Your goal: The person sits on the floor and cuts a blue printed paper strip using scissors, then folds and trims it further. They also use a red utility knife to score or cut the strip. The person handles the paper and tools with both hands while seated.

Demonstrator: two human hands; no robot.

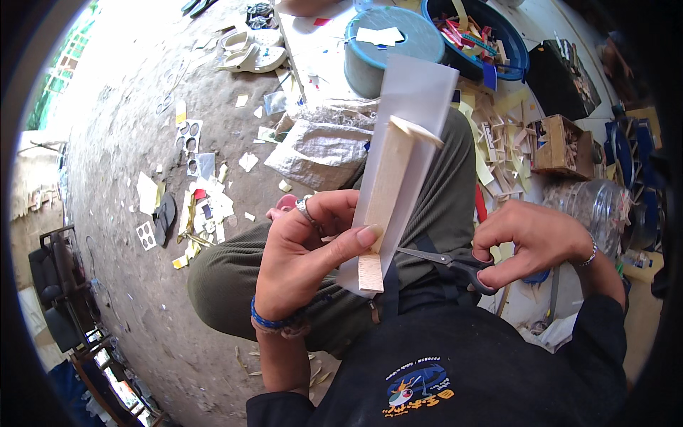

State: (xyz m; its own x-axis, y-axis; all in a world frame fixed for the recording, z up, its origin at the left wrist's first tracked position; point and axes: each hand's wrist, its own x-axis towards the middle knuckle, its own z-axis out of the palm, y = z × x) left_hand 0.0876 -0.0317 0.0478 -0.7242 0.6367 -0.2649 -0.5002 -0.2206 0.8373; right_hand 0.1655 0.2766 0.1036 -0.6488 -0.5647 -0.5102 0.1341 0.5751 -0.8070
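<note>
Left hand [299, 252]: fingers are pinching a wooden strip [391, 178] against a plastic sheet [420, 89].
Right hand [541, 231]: fingers are gripping scissors [448, 262] right of the strip.

At the far side you have a teal round container [364, 62] with a white paper piece [376, 36] on its top, and to the right of it a dark basin [505, 28] holding many coloured scraps [469, 41]. Nearer to you lies a white woven sack [313, 151]. At your right stand a black box [555, 84] and a wooden box [546, 142]. On your left, the floor [128, 285] carries pale clogs [252, 57] and a black flip-flop [164, 217].
</note>
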